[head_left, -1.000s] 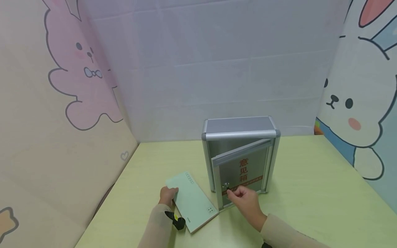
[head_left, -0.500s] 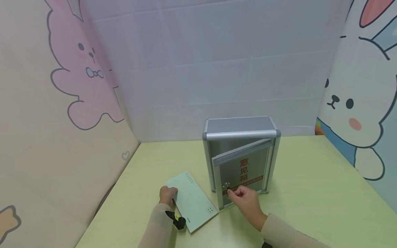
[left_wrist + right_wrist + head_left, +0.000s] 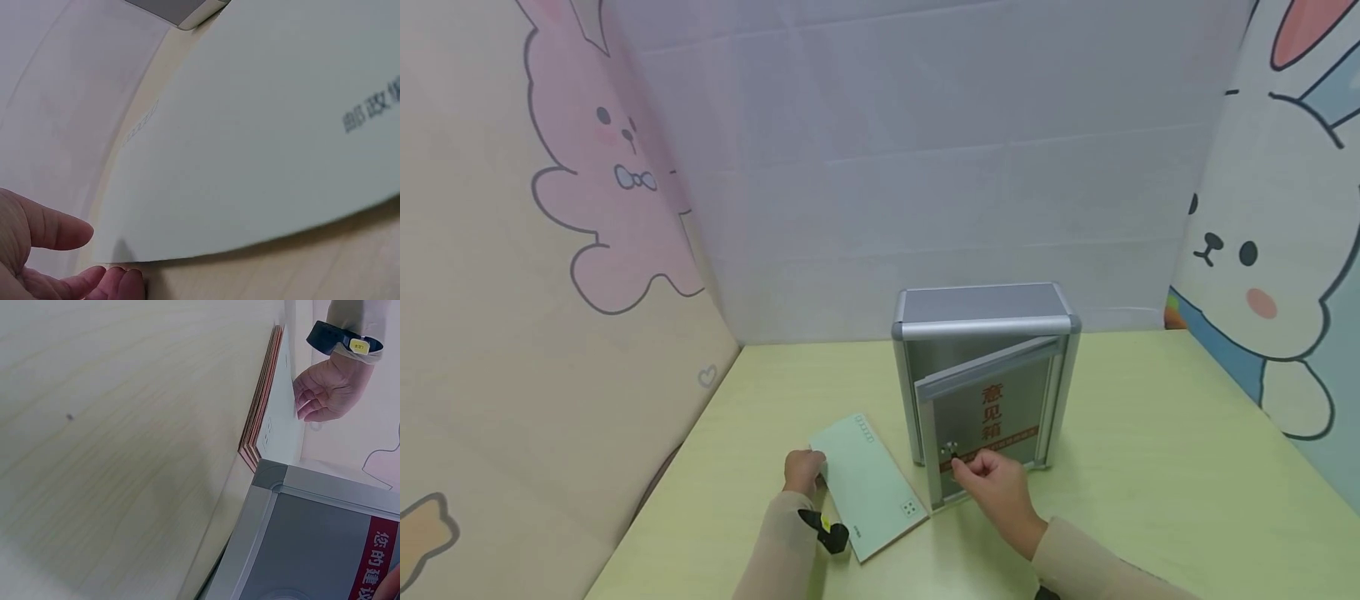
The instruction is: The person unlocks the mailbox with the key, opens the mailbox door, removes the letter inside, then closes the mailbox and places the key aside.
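A stack of pale green envelopes lies at a slant on the table, its layered edges visible in the right wrist view. At its left edge is my left hand; in the left wrist view the thumb is lifted off the paper, with the fingers low beside the corner. My right hand pinches a small dark key at the lock of a silver suggestion box's door. That door stands ajar, swung toward me. The key's tip is hidden in the lock.
The silver box stands upright on the pale wooden table, hinged on its right side. A white cloth hangs behind it. Printed rabbit sheets flank both sides.
My left thumb has come off the envelopes, and the stack's far end has shifted slightly right. My right hand keeps its place at the key, and the door angle looks the same.
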Tool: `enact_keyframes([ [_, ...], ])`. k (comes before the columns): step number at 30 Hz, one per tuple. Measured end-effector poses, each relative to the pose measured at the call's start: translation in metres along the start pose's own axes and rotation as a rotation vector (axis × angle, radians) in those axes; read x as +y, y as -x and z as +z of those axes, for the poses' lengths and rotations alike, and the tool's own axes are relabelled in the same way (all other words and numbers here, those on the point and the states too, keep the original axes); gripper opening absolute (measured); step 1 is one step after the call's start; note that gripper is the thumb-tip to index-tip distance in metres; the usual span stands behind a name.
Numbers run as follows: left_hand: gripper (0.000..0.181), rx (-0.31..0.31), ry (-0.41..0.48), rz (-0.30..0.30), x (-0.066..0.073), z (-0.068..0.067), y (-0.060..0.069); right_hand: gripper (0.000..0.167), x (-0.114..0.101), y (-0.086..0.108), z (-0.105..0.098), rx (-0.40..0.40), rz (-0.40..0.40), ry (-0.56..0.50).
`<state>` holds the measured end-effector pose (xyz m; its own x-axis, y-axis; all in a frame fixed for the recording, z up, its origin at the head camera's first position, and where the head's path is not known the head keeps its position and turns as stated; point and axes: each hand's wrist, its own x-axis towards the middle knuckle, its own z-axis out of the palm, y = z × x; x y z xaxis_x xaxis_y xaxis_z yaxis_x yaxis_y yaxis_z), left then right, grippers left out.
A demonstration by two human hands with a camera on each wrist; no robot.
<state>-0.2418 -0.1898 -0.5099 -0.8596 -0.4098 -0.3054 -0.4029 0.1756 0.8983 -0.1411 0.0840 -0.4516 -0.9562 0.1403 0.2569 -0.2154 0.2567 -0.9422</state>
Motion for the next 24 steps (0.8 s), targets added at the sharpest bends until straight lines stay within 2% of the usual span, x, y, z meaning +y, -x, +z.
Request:
enact_keyframes([
  [2,0.014,-0.006,0.024,-0.006,0.0,0.0,-0.002,0.028,0.0,0.0,0.0,0.001,-0.004,-0.003],
  [8,0.026,-0.039,0.022,-0.002,-0.001,-0.001,-0.005,0.028,-0.001,0.0,0.0,-0.002,-0.008,0.003],
  [13,0.034,-0.052,0.004,0.034,0.001,-0.003,-0.003,0.028,-0.002,0.0,0.0,-0.006,-0.001,0.013],
  [17,0.015,-0.034,-0.04,0.067,0.007,-0.005,0.004,0.027,-0.002,-0.001,0.0,-0.005,0.008,0.017],
  [18,0.017,-0.03,-0.058,0.072,0.009,-0.005,0.006,0.027,-0.002,-0.001,0.0,-0.005,0.012,0.016],
  [20,0.036,-0.025,-0.08,0.082,0.011,-0.005,0.007,0.028,-0.001,0.0,0.0,-0.007,0.021,0.015],
  [21,0.04,-0.025,-0.088,0.085,0.011,-0.004,0.007,0.028,-0.001,-0.001,0.0,-0.008,0.022,0.014],
  [24,0.039,-0.024,-0.099,0.098,0.017,0.001,0.008,0.028,0.0,-0.001,0.001,-0.008,0.018,0.011],
])
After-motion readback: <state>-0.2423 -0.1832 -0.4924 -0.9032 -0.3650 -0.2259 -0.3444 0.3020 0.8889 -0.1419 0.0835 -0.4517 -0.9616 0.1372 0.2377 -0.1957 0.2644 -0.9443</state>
